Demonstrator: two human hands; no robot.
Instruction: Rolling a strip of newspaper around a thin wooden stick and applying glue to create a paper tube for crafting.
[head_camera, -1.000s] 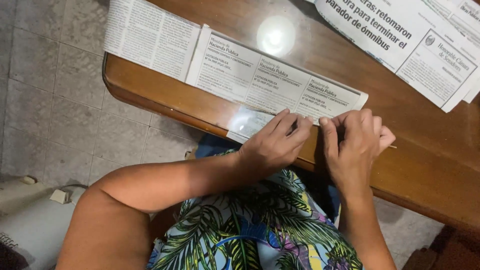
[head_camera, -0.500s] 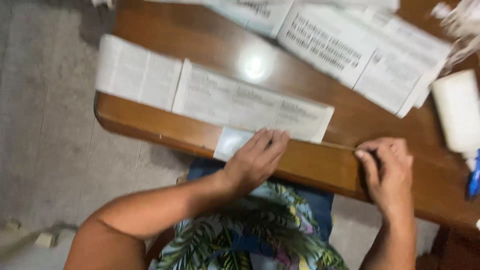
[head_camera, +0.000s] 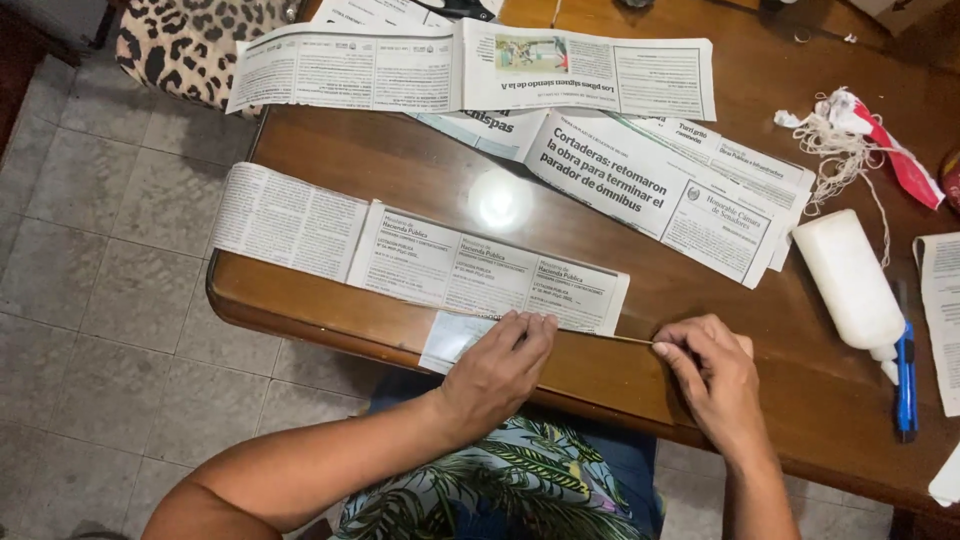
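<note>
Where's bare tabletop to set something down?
Bare wood between the near newspaper strip and the far newspapers, around the lamp glare. Also between the right hand and the glue bottle. Crowded: far edge, and the right side with string and blue knife.
</note>
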